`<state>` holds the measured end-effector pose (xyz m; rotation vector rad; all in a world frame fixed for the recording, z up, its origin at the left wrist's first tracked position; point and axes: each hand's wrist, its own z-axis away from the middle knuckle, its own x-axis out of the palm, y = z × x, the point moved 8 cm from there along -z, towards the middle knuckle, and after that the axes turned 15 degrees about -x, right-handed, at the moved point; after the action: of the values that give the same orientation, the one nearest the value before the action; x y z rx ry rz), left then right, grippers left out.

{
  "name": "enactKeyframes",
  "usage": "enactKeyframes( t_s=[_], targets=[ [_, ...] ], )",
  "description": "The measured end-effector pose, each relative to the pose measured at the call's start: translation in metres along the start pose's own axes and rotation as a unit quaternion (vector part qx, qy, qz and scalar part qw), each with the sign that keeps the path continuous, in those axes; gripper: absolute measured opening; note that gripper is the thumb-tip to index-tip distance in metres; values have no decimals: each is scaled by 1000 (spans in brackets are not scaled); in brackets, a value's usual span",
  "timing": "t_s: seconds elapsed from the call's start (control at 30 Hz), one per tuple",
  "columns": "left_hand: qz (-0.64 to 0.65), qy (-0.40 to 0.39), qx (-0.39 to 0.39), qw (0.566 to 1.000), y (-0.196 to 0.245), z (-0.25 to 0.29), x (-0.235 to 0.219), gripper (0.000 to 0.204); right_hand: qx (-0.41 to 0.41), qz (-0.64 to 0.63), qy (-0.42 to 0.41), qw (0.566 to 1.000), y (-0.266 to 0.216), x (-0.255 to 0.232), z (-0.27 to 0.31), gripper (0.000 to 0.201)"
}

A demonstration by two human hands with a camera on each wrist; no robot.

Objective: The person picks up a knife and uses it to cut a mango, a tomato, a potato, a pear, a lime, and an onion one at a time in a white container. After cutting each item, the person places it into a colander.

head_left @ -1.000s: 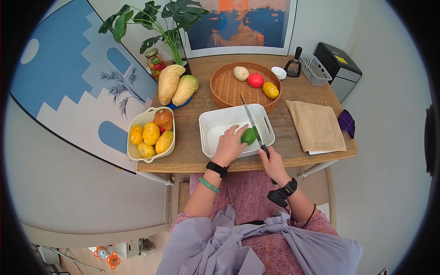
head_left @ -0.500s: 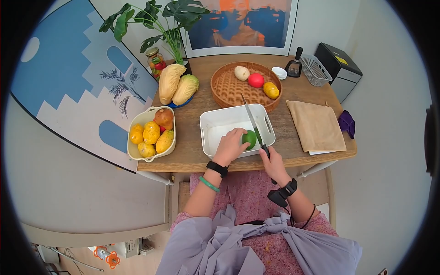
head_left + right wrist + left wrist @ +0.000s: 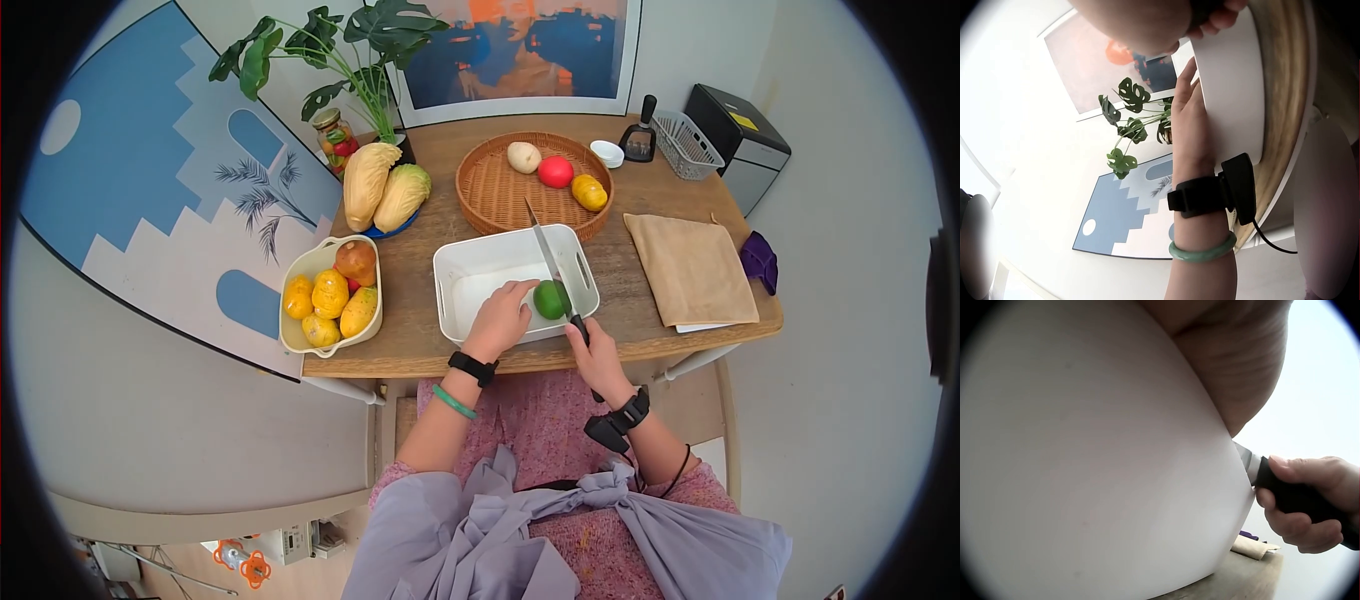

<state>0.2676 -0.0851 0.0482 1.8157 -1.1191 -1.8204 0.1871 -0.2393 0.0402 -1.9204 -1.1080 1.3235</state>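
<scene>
A glossy green round fruit [image 3: 549,299] lies in the white plastic bin [image 3: 452,262], toward its near right side. My left hand [image 3: 500,318] reaches over the bin's near rim, fingers extended close to the fruit's left side. In my right hand [image 3: 598,360] I grip the black handle of a kitchen knife [image 3: 543,245]. Its long blade slants away over the bin, passing along the fruit's right side, with the tip past the far rim. In the left wrist view, the bin's wall hides the fruit, while the right hand [image 3: 1310,506] shows curled round the knife handle [image 3: 1297,499].
Behind the bin sits a round wicker tray [image 3: 483,195] with a few vegetables. At left stand a cream basket [image 3: 300,338] of produce and two cabbages [image 3: 372,185]. A tan cloth [image 3: 690,268] lies at right, near the table's front edge [image 3: 640,355].
My left fingers first spread over the green fruit, then drew closer together and back to its left. The fruit now sits slightly farther right, against the blade in view. The knife hand barely moved.
</scene>
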Motion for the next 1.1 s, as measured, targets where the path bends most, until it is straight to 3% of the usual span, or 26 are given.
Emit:
enactKeyframes(
  t_s=[0.17,0.3,0.4,0.5,0.57,0.67,0.87,1.1],
  targets=[
    [-25,53,10,998,9,-1,-7,36,-3,1,9,1000,-1,-5,2,35],
    [-18,24,13,999,20,-2,8,40,-12,-1,20,1000,0,-7,2,34],
    [-31,-37,-11,999,11,-10,30,43,-19,0,32,999,-2,-11,2,33],
    [-7,-98,21,995,11,-16,42,46,-17,3,37,999,-2,-14,1,32],
    [36,-159,-39,986,11,-16,46,47,-16,4,39,999,-2,-15,1,32],
    [107,-165,-80,977,4,-16,45,45,-11,-2,44,999,-2,-16,0,32],
    [131,-164,-113,971,-6,-25,52,48,-16,7,46,999,-1,-15,0,31],
    [84,-127,-144,978,-9,-25,42,51,-13,11,39,999,-1,-15,-1,32]
  ],
)
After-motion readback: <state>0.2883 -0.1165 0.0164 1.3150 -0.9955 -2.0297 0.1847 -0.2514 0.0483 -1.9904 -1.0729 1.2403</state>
